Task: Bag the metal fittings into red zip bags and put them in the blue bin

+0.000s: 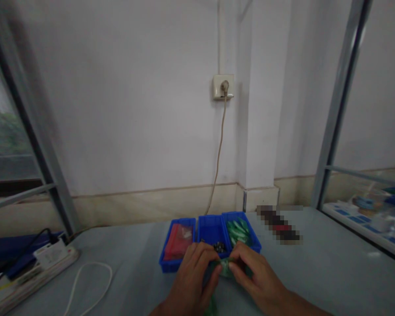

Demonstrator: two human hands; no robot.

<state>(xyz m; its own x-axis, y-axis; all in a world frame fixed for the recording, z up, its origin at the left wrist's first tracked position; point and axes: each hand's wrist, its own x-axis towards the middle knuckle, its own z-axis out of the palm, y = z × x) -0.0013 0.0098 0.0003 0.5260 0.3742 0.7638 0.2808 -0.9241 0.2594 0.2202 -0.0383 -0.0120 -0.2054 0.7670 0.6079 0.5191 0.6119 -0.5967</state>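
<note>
Pinching a green packet [224, 268] between them, the left hand [192, 278] and right hand [255, 274] meet low over the worktop [316, 272], the fingers of both clamped on its top edge (the lower part is blurred). Just beyond the fingers stand three blue bins: the left bin [179, 241] with red packets, the middle bin [212, 232] with dark parts, the right bin [240, 231] with green packets. A power strip [54, 256] lies well left of the fingers.

Green piece [224, 267] (blurred) just before blue bin [210, 228]
</note>
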